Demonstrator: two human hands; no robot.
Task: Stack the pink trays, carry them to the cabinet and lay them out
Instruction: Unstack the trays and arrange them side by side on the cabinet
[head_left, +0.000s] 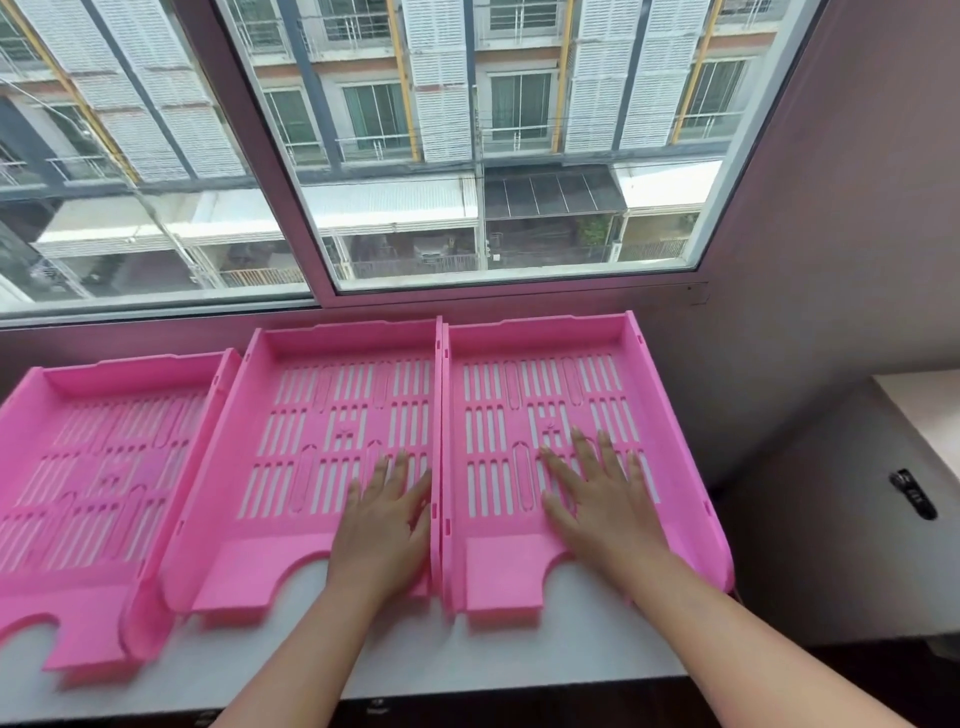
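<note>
Now, from the head camera, three pink trays sit side by side on the white cabinet top (519, 670) under the window (467, 156). The left hand (384, 525) lies flat, fingers spread, in the middle tray (291, 467). The right hand (597, 499) lies flat in the right tray (493, 415). The left tray (78, 467) hangs over the front edge and might tip off if bumped.

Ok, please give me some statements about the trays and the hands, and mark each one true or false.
1. Three pink trays lie side by side on the white top. True.
2. The left hand rests flat in the left tray. False: it rests in the middle tray.
3. The right hand lies open on the right tray. True.
4. The trays are stacked. False: each lies alone.
</note>
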